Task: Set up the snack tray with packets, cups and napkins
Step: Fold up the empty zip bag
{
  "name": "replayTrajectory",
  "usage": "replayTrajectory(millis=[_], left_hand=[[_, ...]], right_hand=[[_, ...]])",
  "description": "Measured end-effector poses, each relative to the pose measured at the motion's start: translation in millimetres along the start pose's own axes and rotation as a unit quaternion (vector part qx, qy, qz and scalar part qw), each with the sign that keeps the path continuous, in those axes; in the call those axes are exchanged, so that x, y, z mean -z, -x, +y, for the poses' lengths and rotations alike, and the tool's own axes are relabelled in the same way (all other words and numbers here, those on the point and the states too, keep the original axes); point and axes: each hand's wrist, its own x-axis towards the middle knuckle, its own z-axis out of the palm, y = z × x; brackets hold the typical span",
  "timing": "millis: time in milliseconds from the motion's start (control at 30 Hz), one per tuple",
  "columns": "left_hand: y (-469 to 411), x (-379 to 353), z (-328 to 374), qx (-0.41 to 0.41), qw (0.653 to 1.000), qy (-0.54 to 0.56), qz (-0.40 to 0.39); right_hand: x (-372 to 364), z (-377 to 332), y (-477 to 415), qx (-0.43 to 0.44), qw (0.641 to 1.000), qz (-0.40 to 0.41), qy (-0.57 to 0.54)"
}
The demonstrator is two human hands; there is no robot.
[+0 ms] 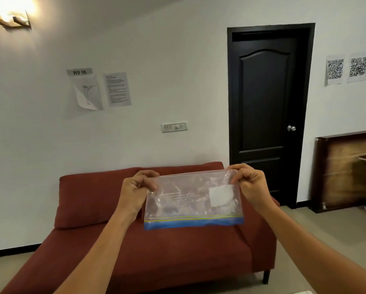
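Observation:
A clear plastic zip bag [188, 200] hangs upside down in front of me, its blue and yellow zip strip along the bottom edge. A small white square sits inside it near the right side. My left hand [138, 187] pinches the bag's upper left corner. My right hand [249, 183] pinches the upper right corner. Both arms are stretched out at chest height. No tray, cups or napkins are in view.
A red sofa [156, 251] stands below the bag against a white wall. A dark door [266, 115] is at the right, shut. A wooden piece of furniture [347, 170] leans by the right wall. Papers and QR codes hang on the walls.

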Motion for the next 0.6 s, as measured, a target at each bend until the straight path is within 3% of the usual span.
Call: replayTrajectory(millis=[133,367,400,467,533,600], left_hand=[[-3.5,6.7,3.9,0.007,0.998,0.026,-0.055],[-6.0,21.1,8.8,0.169,0.958,0.154,-0.171],[-6.7,23.8,11.8,0.187,0.954,0.133,-0.194],[-11.0,26.3,19.9,0.178,0.956,-0.046,-0.227],[-17.8,20.2,29.9,0.151,0.923,-0.244,-0.259],[-19.7,0.9,44.7,0.132,0.886,-0.336,-0.290]], right_hand=[[-1.4,4.9,-3.2,-0.012,1.000,0.010,-0.005],[-7.9,-0.4,-4.5,-0.079,0.996,-0.024,-0.029],[-7.3,-2.9,-5.6,-0.081,0.996,-0.030,-0.030],[-5.3,-9.5,-10.2,-0.083,0.995,-0.052,-0.024],[-6.8,-17.2,-19.1,-0.081,0.993,-0.089,-0.020],[-14.1,-25.9,-30.1,-0.070,0.988,-0.134,-0.028]])
